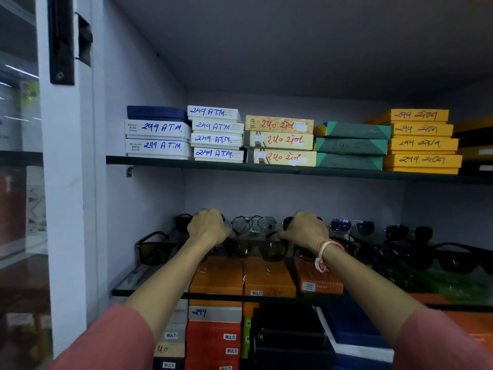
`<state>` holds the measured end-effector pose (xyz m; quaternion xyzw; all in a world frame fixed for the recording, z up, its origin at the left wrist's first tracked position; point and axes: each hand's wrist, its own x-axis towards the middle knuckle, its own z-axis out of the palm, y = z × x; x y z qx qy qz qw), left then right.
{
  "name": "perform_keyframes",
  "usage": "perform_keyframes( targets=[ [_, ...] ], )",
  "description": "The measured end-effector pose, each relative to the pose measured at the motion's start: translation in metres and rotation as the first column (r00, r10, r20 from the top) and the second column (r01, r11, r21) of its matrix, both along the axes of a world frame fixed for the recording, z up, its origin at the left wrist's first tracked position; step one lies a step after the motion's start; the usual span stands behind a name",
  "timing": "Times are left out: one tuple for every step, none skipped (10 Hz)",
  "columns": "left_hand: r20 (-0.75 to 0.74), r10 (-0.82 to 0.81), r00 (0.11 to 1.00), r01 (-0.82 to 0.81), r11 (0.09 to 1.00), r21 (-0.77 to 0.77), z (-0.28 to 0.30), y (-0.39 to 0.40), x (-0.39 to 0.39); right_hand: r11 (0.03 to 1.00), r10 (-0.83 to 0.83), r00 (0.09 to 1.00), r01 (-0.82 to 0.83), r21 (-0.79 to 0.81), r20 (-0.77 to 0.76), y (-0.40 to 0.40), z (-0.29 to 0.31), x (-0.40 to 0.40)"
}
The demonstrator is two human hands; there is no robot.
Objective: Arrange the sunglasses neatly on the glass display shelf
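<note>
Several sunglasses stand in two rows on the glass shelf point(125, 291). My left hand point(208, 227) and my right hand point(306, 229) are both closed at the two sides of a brown-lensed pair point(256, 248) in the front row, its lenses facing me. Behind it, between my hands, sits a heart-shaped clear pair point(253, 224). A black square pair point(154, 249) stands at the far left. A blue mirrored pair point(352, 227), a round black pair point(408, 232) and a large black pair point(458, 259) are to the right. My fingers hide the temples.
An upper glass shelf point(266, 169) carries stacks of labelled white, yellow, green and orange boxes. Orange boxes point(216, 276) show through the lower shelf, with more stacked boxes beneath. The cabinet's side wall point(144, 196) is close on the left.
</note>
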<state>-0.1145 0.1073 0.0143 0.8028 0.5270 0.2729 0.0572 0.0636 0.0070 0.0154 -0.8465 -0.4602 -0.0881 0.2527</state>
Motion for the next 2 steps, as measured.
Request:
perform_keyframes(
  targets=[
    [0.073,-0.006,0.997,-0.001,0.996,0.088,-0.002,-0.015,-0.008,0.997,0.035,0.999,-0.034,0.064,-0.021,-0.021,0.003,-0.005],
    [0.233,-0.114,0.966,0.038,0.952,0.305,-0.006,-0.044,-0.018,0.975,0.107,0.994,-0.105,0.198,0.0,-0.064,0.02,-0.004]
  ],
)
